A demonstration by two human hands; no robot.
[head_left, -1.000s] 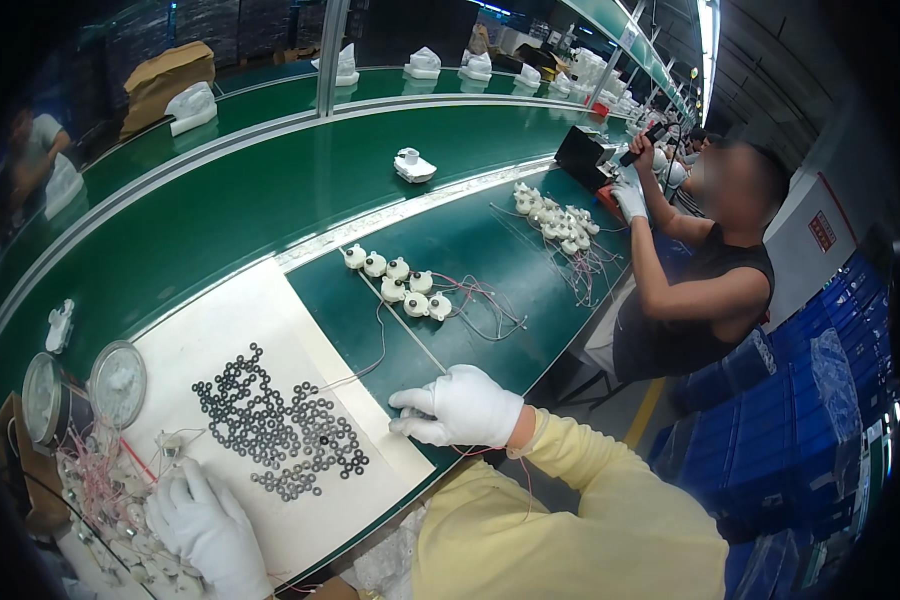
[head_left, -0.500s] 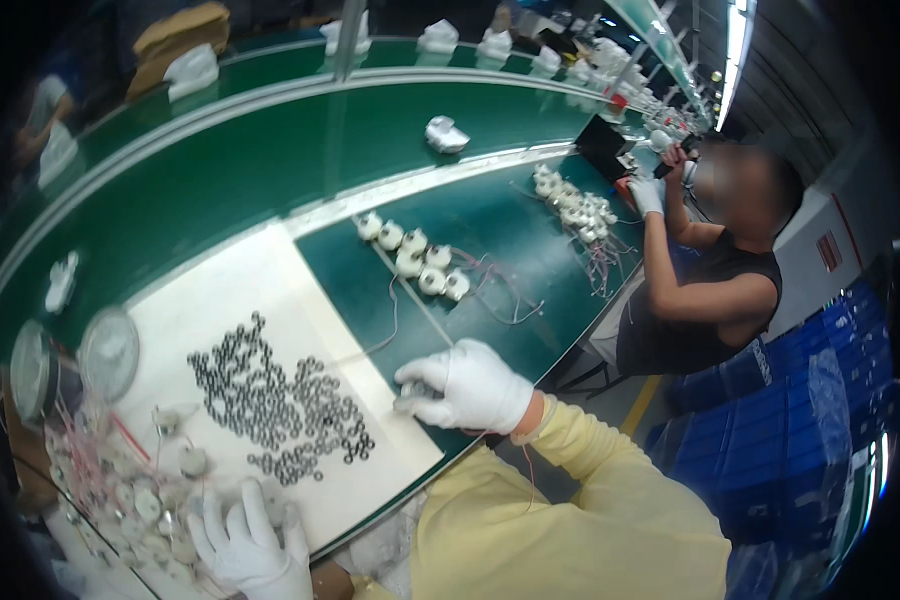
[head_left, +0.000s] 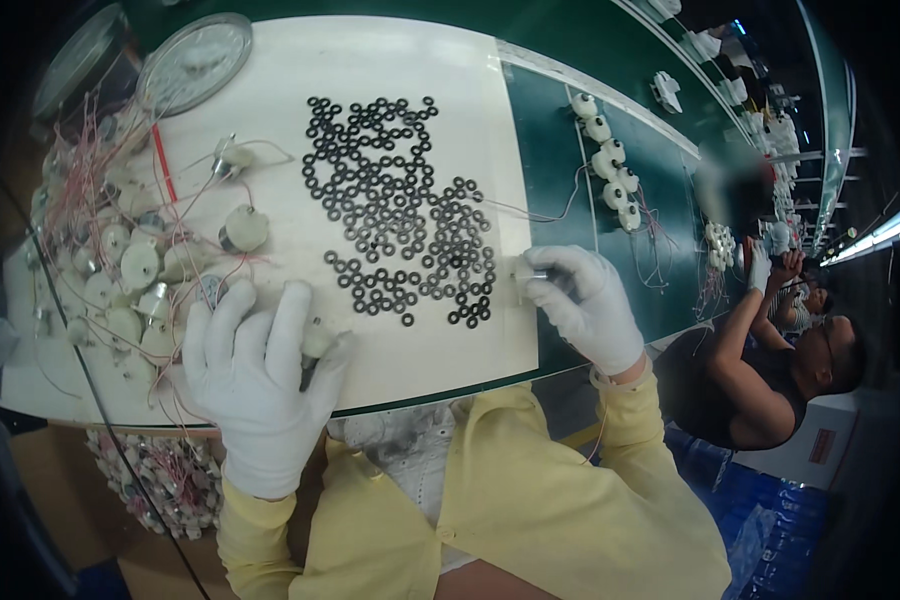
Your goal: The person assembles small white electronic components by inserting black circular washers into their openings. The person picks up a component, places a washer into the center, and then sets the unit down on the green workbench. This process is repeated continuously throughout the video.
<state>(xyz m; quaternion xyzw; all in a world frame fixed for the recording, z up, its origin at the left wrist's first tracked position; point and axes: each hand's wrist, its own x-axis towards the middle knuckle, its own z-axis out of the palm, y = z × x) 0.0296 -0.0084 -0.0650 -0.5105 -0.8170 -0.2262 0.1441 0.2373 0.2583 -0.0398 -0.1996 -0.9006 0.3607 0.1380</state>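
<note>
My left hand [head_left: 265, 375], in a white glove, is over the right edge of a heap of small white motors [head_left: 138, 265] with pink wires. A small off-white motor [head_left: 318, 338] sits between its thumb and forefinger, partly hidden; the other fingers are spread. My right hand [head_left: 595, 305], also gloved, pinches another small motor [head_left: 532, 278] near the white board's right edge; its body is mostly covered by the fingers. A thin reddish wire hangs below that wrist. Many small black rings [head_left: 375, 190] lie spread on the white board [head_left: 420, 365] between my hands.
Two loose motors [head_left: 246, 228] lie between the heap and the rings. A round clear lid [head_left: 195, 62] is at the back left. Wired motors [head_left: 610, 160] stand in rows on the green table at right. A co-worker [head_left: 740, 370] sits farther right. A full box [head_left: 160, 485] is below left.
The view has swung left and down toward the white board. My left hand now has a motor between thumb and forefinger. My right hand still pinches its motor, now at the board's right edge.
</note>
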